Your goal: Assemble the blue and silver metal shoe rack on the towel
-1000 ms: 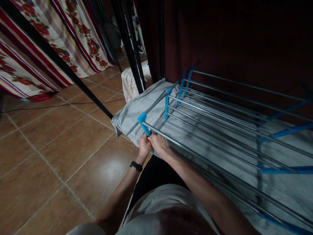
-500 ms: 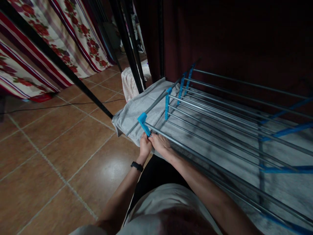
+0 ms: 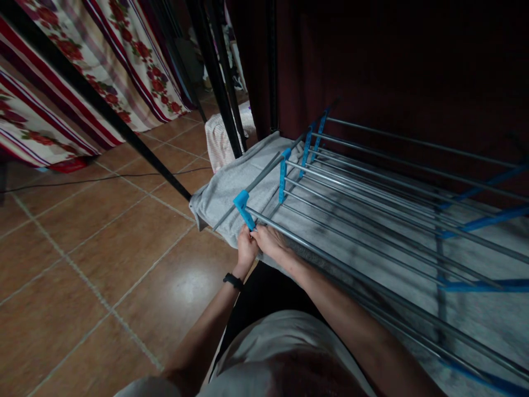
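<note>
A metal clothes drying rack (image 3: 355, 190) with blue plastic joints lies across a grey sheet. At its near left corner is a blue plastic bracket (image 3: 244, 208), joined to the front rod. My left hand (image 3: 247, 246), with a dark band on its wrist, is closed at the lower end of this bracket. Right against it, my right hand (image 3: 268, 241) is closed on the same lower end, just below the front rod. The fingertips of both hands meet there and hide the part they pinch.
The grey sheet (image 3: 223, 190) covers a low flat surface under the rack. Black metal posts (image 3: 219, 82) rise at its far left corner, and a slanting black bar (image 3: 136, 140) meets its left corner. A cable (image 3: 161, 174) runs over the tiled floor (image 3: 82, 231) toward a floral curtain (image 3: 119, 55).
Both hands stay on the lower end of the blue bracket. My left wrist has shifted very slightly to the right; the rack looks almost unmoved.
</note>
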